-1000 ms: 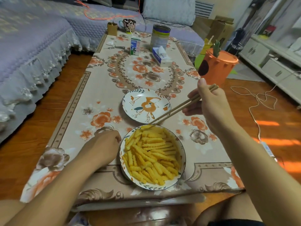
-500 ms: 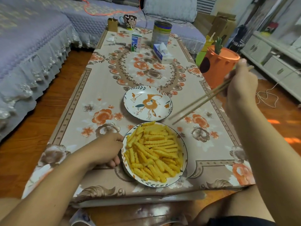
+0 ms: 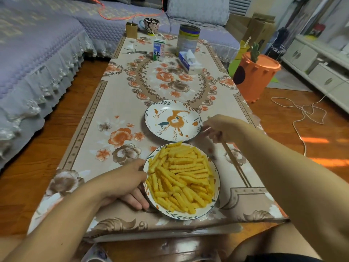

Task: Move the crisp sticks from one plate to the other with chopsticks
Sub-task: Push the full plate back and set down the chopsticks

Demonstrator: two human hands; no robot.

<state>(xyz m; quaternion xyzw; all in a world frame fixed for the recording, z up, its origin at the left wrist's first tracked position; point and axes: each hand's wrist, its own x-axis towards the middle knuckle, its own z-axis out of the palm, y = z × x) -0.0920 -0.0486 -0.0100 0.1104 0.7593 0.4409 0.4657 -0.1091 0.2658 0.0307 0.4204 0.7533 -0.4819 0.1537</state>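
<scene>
Crisp sticks (image 3: 181,176) — crinkle-cut, yellow, heaped on the near plate (image 3: 216,190), which sits at the 6 o'clock end of the floral-clothed table (image 3: 105,133).

Left to right:

Sofa (image 3: 37,53), lilac quilted cover with lace skirt, along the 9 to 11 o'clock side.

Left hand (image 3: 126,181), at the near plate's 9 o'clock edge; thumb on the rim, fingers curled under it, gripping the plate.

Small brown carton (image 3: 131,30) and patterned mug (image 3: 151,26), at the table's far end, about 12 o'clock.

Scissors (image 3: 135,52), flat on the cloth beside the milk carton (image 3: 158,50), which stands upright with a straw.

Far plate (image 3: 149,120), white with an orange bird motif, at 12 o'clock of the near plate, rims nearly touching; no sticks on it.

Tin can (image 3: 188,41), upright, behind a tissue pack (image 3: 188,62).

Right hand (image 3: 221,127), at 3 o'clock of the far plate, just beside its rim, fingers curled round the chopsticks (image 3: 233,161) — these slant from the hand toward 5 o'clock over the cloth, right of the near plate, clear of the sticks. Which end points where cannot be told through the blur.

Orange bin (image 3: 256,78), on the floor at 2 o'clock off the table.

White cord (image 3: 302,118), looped on the wooden floor.

White cabinet (image 3: 321,72), far right.
</scene>
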